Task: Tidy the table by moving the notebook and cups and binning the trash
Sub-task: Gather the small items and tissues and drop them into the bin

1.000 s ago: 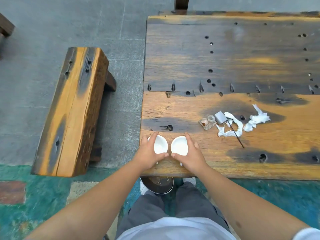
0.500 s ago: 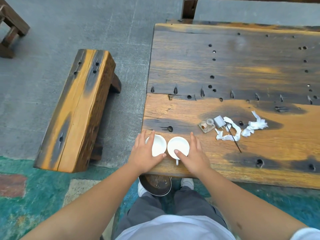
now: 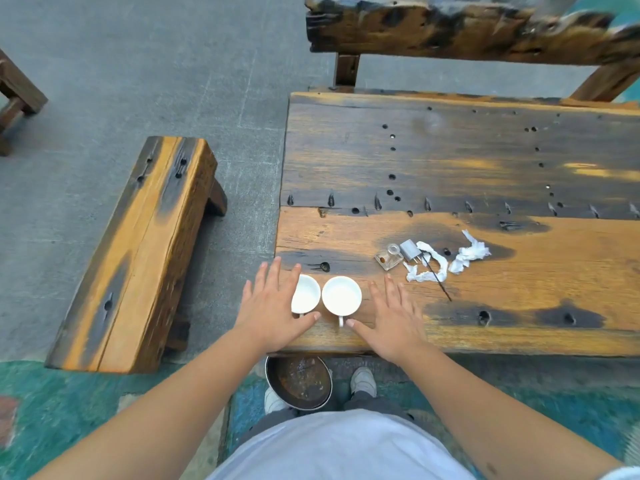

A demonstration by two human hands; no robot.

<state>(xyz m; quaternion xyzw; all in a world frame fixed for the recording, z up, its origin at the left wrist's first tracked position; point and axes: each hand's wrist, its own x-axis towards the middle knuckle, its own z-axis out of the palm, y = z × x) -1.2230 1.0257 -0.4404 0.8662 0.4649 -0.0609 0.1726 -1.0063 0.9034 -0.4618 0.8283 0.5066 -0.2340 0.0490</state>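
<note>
Two white cups stand side by side near the front left corner of the wooden table [image 3: 450, 161]: the left cup [image 3: 306, 293] and the right cup [image 3: 342, 295], handles toward me. My left hand [image 3: 272, 306] is open, fingers spread, partly over the left cup's left rim. My right hand [image 3: 391, 315] lies flat and open on the wood just right of the right cup, not gripping it. Trash sits further right: crumpled white tissue [image 3: 469, 256], a twisted paper strip [image 3: 427, 268], a thin dark stick [image 3: 438, 280], a small glass bottle [image 3: 388, 258], a grey plug [image 3: 410, 250]. No notebook is in view.
A round metal bin [image 3: 298, 381] stands on the floor under the table's front edge, between my shoes. A low wooden bench [image 3: 138, 251] lies to the left. Another rough wooden bench [image 3: 467, 26] stands beyond the table's far edge.
Both hands have let go of the cups and spread open, sliding outward. The cups rest on the table. My head has tilted up, showing more of the far bench.
</note>
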